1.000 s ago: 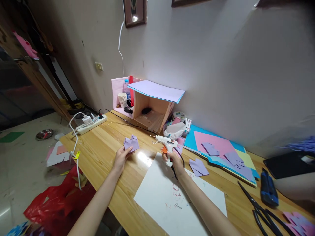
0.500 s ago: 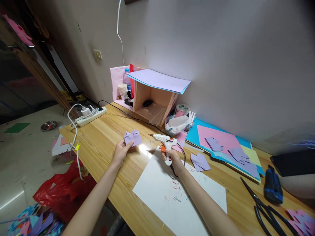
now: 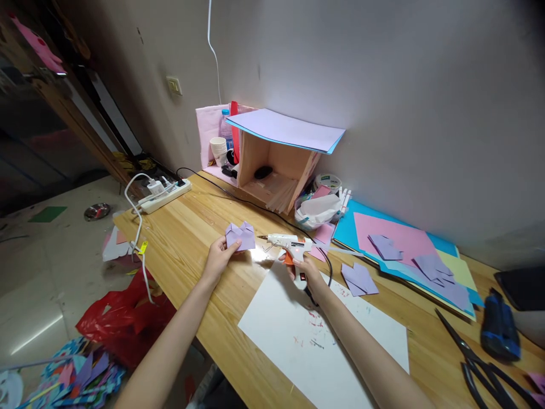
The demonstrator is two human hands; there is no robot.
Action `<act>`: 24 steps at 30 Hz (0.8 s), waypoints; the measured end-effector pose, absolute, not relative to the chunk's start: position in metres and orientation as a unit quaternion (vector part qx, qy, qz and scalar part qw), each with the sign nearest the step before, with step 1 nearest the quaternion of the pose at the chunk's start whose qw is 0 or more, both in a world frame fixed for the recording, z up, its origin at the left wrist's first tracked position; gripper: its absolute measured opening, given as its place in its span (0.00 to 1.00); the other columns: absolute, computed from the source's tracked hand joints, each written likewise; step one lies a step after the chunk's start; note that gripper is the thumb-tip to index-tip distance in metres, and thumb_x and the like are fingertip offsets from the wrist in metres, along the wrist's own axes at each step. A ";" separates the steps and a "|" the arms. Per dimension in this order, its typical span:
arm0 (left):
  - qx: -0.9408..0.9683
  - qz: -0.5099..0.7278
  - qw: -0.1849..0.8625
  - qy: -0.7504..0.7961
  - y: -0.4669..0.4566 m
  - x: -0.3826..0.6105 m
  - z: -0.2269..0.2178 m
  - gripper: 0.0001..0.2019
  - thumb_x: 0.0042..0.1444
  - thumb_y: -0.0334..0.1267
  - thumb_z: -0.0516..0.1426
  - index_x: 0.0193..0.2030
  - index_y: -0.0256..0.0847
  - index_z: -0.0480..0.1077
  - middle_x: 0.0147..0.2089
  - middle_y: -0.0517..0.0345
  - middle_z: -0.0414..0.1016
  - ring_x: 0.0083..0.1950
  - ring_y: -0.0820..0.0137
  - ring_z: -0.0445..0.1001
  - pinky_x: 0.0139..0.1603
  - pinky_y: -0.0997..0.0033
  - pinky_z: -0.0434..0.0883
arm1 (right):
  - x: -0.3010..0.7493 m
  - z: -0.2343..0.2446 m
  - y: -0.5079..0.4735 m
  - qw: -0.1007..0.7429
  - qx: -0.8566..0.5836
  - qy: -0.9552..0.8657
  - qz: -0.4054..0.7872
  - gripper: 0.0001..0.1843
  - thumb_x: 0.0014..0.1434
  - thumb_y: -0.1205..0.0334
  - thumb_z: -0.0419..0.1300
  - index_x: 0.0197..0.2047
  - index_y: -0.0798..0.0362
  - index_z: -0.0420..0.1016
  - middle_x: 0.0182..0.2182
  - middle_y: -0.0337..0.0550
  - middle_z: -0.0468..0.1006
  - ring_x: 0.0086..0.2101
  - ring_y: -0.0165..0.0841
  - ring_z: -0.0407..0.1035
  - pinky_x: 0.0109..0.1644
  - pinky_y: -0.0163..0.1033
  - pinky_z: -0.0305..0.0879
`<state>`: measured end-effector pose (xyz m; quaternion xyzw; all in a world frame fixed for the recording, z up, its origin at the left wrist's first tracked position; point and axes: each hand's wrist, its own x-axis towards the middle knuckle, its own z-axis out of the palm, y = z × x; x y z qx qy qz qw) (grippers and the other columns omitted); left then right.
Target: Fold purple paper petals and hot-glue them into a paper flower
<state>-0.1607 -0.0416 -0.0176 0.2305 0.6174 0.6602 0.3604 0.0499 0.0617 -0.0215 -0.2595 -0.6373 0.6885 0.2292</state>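
My left hand pinches a folded purple paper piece and holds it just above the wooden table. My right hand grips a white hot glue gun with an orange trigger. Its nozzle points left, close to the right edge of the purple piece. A black cord runs from the gun's handle. Below my right hand lies a white sheet marked with coloured smears.
More folded purple pieces lie right of the gun, others on a stack of coloured paper. A wooden box stands against the wall. Power strip at the far left edge. Black scissors and a blue tool lie right.
The glue gun's nozzle and the purple piece have come closer together. The view has dropped and shifted left, showing more of the floor.
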 end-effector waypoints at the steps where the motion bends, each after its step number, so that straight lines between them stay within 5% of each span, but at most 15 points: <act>1: 0.233 0.660 0.356 0.619 -0.042 -0.160 -0.018 0.20 0.36 0.46 0.65 0.34 0.34 0.71 0.34 0.53 0.77 0.36 0.66 0.73 0.39 0.68 0.70 | 0.050 -0.020 0.062 0.234 -0.264 -0.633 0.689 0.22 0.53 0.48 0.50 0.37 0.58 0.73 0.15 0.37 0.64 0.19 0.29 0.56 0.24 0.35 0.50; 9: 0.298 0.699 0.263 0.594 -0.046 -0.163 -0.019 0.08 0.36 0.36 0.65 0.24 0.38 0.73 0.43 0.50 0.75 0.45 0.63 0.72 0.45 0.66 0.67 | 0.052 -0.027 0.068 0.269 -0.272 -0.591 0.710 0.24 0.54 0.47 0.48 0.41 0.58 0.71 0.16 0.35 0.62 0.17 0.27 0.52 0.22 0.34 0.48; 16: 0.320 0.697 0.259 0.587 -0.047 -0.163 -0.018 0.10 0.37 0.37 0.65 0.28 0.38 0.74 0.46 0.50 0.73 0.49 0.63 0.71 0.49 0.66 0.66 | 0.053 -0.034 0.071 0.269 -0.250 -0.570 0.735 0.22 0.55 0.48 0.48 0.41 0.58 0.70 0.17 0.36 0.63 0.17 0.27 0.52 0.22 0.34 0.46; 24: 0.303 0.643 0.314 0.629 -0.045 -0.159 -0.020 0.17 0.42 0.45 0.63 0.36 0.34 0.74 0.34 0.55 0.77 0.35 0.68 0.72 0.38 0.71 0.67 | 0.054 -0.033 0.069 0.262 -0.250 -0.576 0.733 0.21 0.56 0.49 0.48 0.41 0.57 0.70 0.17 0.36 0.62 0.19 0.27 0.53 0.23 0.34 0.48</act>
